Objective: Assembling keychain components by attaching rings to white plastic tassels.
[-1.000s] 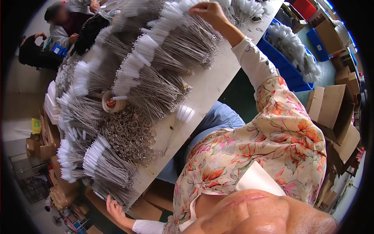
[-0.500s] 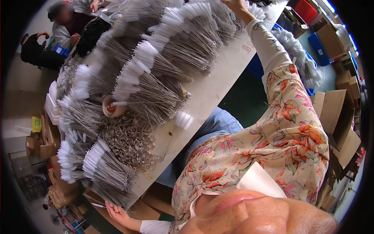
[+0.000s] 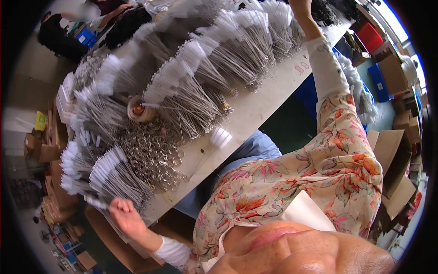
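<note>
My left hand [image 3: 127, 218] is at the near left corner of the table, fingers curled round a tube brush [image 3: 96, 202] whose white bristled end sticks out to the left. Just beyond it lies a fanned bundle of wire-handled brushes [image 3: 109, 171]. My right arm reaches far across to the top edge, where the right hand [image 3: 301, 5] is partly cut off, its fingers out of sight. Rows of brush bundles [image 3: 180, 86] with white bristles and looped wire ends cover the table. A few separate brushes [image 3: 221, 137] lie near the front edge.
A heap of metal rings [image 3: 153, 157] lies mid-table beside a roll of tape [image 3: 140, 109]. Cardboard boxes [image 3: 391, 153] and blue crates [image 3: 379, 81] stand at right. White brushes [image 3: 353, 75] fill a crate beside the table. Another person [image 3: 61, 36] is at far left.
My left hand has risen toward the brush bundles with its brush, fingers more curled. The right hand has moved right and farther out of the picture. The whole view has shifted slightly.
</note>
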The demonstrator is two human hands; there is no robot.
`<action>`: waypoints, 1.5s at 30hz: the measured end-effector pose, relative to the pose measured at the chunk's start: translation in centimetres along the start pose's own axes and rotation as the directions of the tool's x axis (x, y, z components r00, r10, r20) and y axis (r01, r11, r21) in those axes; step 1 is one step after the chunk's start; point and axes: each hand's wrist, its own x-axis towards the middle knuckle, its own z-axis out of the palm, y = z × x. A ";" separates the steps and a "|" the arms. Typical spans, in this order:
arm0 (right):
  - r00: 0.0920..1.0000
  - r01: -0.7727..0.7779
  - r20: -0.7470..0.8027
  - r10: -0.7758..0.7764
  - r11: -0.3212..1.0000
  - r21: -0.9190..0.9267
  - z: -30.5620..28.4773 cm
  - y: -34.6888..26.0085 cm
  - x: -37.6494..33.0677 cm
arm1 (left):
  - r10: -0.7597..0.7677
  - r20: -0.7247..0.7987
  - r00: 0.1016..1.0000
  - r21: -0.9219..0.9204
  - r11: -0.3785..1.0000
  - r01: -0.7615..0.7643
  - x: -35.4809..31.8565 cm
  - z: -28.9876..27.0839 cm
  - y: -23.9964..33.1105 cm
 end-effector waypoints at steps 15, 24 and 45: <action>0.670 -0.431 0.654 -0.351 0.533 0.728 -1.9 -30.8 -22.3 | 0.616 0.338 0.711 0.467 0.547 -0.695 5.7 14.6 -8.0; 0.036 -0.725 0.969 -0.246 -0.673 -0.144 0.4 -28.6 -26.2 | 0.524 0.553 0.648 0.528 0.381 -0.759 2.4 14.7 -10.2; -0.456 -0.763 0.806 -0.376 0.632 -0.137 -4.8 -28.1 -23.5 | 0.332 0.581 0.744 0.353 0.721 -0.597 -0.8 12.4 -8.2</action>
